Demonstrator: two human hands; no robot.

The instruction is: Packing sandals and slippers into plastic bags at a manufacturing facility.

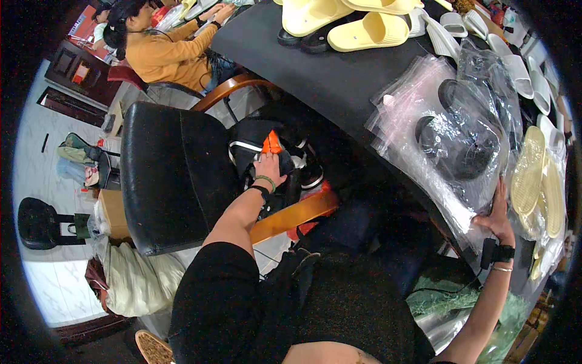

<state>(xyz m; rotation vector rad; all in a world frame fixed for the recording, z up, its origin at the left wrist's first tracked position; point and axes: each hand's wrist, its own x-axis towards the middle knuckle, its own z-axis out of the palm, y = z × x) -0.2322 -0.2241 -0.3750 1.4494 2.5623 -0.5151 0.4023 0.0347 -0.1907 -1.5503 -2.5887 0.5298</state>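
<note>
left hand point(268, 165) closed on orange item point(272, 143) over black bag point(260, 136); right hand point(497, 215) spread flat on plastic bags point(424, 130).

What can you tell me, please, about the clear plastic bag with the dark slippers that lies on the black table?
The clear plastic bag is glossy, crinkled film, and two dark slippers show through it. It lies flat on top of a fanned stack of empty clear bags on the black table, toward the person's right. The right hand rests on the near edge of the plastic there. Pale yellow slippers, also bagged, lie just to its right. Whether the bag is sealed cannot be told.
</note>
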